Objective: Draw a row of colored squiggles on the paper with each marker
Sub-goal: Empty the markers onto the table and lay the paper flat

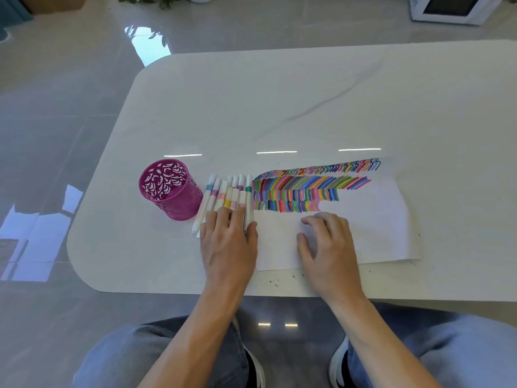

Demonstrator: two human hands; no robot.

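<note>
1. Side by side between cup [170, 189] and paper's [377, 225] left edge: markers [226, 197], long axes running from table's [279, 93] near edge toward far edge.
2. Flat on their near ends: left hand [228, 242], fingers straight, gripping none.
3. On bare paper, loosely curled, holding nothing: right hand [327, 245], farther off.
4. Likely easiest pick: by left hand.

I see a pink cut-out pen cup [170, 189] standing on the white table [307, 102], just left of the left hand [228, 242]; far beyond, a white microwave [453, 8] on grey floor [56, 107].
</note>
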